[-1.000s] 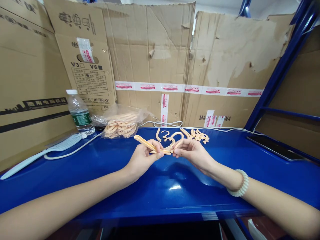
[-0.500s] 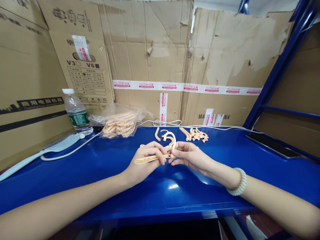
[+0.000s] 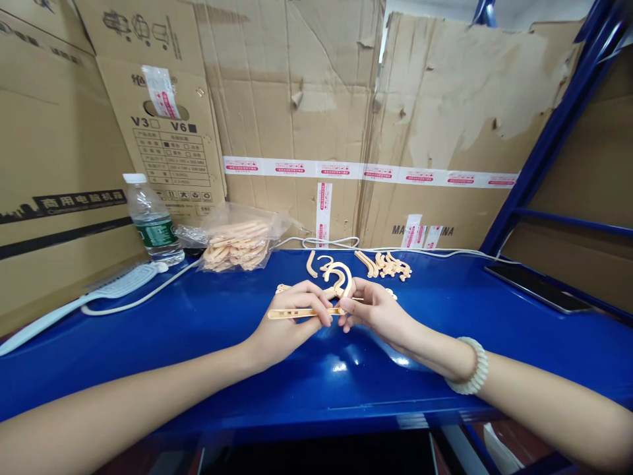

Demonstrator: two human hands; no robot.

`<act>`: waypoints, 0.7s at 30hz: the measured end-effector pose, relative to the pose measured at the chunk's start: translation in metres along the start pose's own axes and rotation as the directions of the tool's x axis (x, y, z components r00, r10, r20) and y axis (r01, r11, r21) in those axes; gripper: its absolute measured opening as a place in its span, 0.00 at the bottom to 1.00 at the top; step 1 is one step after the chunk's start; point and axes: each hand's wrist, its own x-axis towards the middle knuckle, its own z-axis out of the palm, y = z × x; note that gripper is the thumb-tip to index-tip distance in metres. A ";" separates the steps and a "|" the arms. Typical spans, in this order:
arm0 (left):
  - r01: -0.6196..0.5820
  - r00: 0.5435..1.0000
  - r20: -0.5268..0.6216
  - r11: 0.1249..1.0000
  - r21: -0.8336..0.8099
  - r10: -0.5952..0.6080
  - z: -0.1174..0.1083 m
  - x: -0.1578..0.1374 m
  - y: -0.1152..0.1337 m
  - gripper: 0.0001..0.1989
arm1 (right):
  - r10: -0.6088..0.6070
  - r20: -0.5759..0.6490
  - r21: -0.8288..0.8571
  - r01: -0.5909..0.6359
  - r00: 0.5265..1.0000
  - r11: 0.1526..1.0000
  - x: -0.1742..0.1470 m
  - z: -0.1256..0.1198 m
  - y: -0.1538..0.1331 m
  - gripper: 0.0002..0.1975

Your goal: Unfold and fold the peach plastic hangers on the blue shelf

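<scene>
My left hand (image 3: 294, 320) is closed around a beige plastic hanger arm (image 3: 287, 314), a long strip with small slots that points left. The arm's right end meets the base of a curved beige hanger hook (image 3: 346, 272), which stands up between my hands. My right hand (image 3: 370, 309) pinches the hook's base with thumb and fingertips. Fingers hide the exact joint. Behind the hands, partly covered, lie more beige hanger pieces (image 3: 283, 288).
Along the back of the blue table (image 3: 316, 389) lie a curved strip (image 3: 311, 265) and a pile of small beige parts (image 3: 393, 265). At left are a plastic bag of pieces (image 3: 242, 241), a water bottle (image 3: 153, 224) and a hairbrush (image 3: 119, 285). A dark tablet (image 3: 539, 288) lies at right.
The hanger arm has turned slightly, so its slotted side shows more and it lies more level. The hook has swung a little to the right with my right hand's fingers.
</scene>
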 end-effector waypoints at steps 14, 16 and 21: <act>0.133 0.991 0.008 0.980 -0.150 -0.133 0.001 -0.003 0.001 0.06 | -0.078 -0.035 -0.053 0.076 0.996 0.996 -0.004 0.003 0.002 0.20; 0.164 0.986 0.008 0.965 -0.204 -0.166 0.002 -0.003 0.002 0.06 | -0.080 -0.036 -0.043 0.079 0.996 0.996 -0.005 0.003 0.002 0.20; 0.224 0.972 0.008 0.925 -0.307 -0.233 0.003 -0.002 0.005 0.06 | -0.077 -0.031 -0.043 0.076 0.997 0.996 -0.006 0.004 0.002 0.20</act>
